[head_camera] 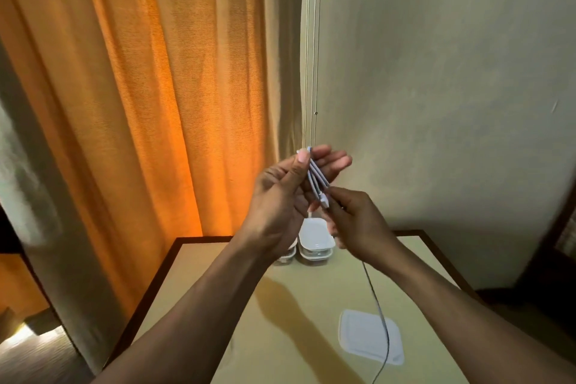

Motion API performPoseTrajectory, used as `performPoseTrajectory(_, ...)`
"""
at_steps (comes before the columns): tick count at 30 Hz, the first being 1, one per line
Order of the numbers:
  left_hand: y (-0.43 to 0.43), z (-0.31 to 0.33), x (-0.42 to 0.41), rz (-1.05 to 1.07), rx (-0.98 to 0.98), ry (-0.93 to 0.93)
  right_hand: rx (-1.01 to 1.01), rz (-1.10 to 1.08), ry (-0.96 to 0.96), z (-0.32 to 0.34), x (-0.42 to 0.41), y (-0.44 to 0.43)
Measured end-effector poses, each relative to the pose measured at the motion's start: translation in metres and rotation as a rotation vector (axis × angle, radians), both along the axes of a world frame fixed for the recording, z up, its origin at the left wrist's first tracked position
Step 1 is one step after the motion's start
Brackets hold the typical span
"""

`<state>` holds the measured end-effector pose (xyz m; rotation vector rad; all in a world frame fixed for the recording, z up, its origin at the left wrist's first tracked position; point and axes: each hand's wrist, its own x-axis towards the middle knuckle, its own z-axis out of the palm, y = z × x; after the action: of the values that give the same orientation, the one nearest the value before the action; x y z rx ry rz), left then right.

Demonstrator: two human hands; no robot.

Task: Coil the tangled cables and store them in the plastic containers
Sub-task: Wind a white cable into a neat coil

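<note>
Head view, mid frame: L hand (280, 193) thumb pins folded loops of white cable (316, 176) on near-straight fingers. R hand (355, 221) pinches the strand at the bundle's low end, and the tail drops lower right over lid (364, 337) on table (199, 262). Reads as coiling, part done; next: wind in slack, thumb firm, then into containers (314, 254) behind hands.

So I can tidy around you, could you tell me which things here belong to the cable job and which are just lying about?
Job: coil, held by left hand, pinched by right hand; loose strand; containers; lid.
Just there: curtain; wall.
</note>
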<state>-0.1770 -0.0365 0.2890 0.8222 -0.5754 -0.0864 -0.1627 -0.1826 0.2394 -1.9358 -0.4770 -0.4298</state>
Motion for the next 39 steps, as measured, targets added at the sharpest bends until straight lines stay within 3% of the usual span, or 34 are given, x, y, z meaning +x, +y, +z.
performPoseTrajectory(4,0.007,0.001,0.015,0.06,0.001,-0.051,-0.023,0.062,0.104,0.0,-0.013,0.001)
performPoseTrajectory(7,0.006,0.001,0.018,0.07,-0.022,-0.05,-0.108,0.026,0.088,0.002,-0.02,0.002)
performPoseTrajectory(11,0.002,0.007,0.024,0.061,-0.223,0.068,-0.236,0.036,0.072,0.0,-0.036,0.013)
performPoseTrajectory(13,0.003,0.004,0.029,0.111,-0.191,0.06,-0.296,-0.025,0.02,0.003,-0.04,0.012)
performPoseTrajectory(16,0.013,-0.004,0.031,0.16,0.0,-0.024,-0.376,-0.118,-0.088,0.014,-0.038,-0.005)
performPoseTrajectory(20,0.029,-0.014,0.03,0.236,0.436,-0.172,-0.618,-0.183,-0.252,0.04,-0.039,-0.035)
performPoseTrajectory(26,0.032,-0.022,0.019,0.154,0.869,-0.354,-0.978,-0.244,-0.464,0.107,-0.048,-0.045)
performPoseTrajectory(29,0.041,-0.033,0.018,-0.025,1.017,-0.375,-0.741,-0.254,-0.601,0.142,-0.043,-0.064)
performPoseTrajectory(31,0.044,-0.046,0.012,-0.146,0.99,-0.311,-0.552,-0.248,-0.613,0.16,-0.036,-0.076)
performPoseTrajectory(37,0.032,-0.054,-0.015,-0.41,0.785,-0.355,-0.525,-0.183,-0.28,0.143,0.021,-0.078)
performPoseTrajectory(39,0.025,-0.05,-0.022,-0.46,0.634,-0.334,-0.514,-0.14,-0.176,0.124,0.037,-0.083)
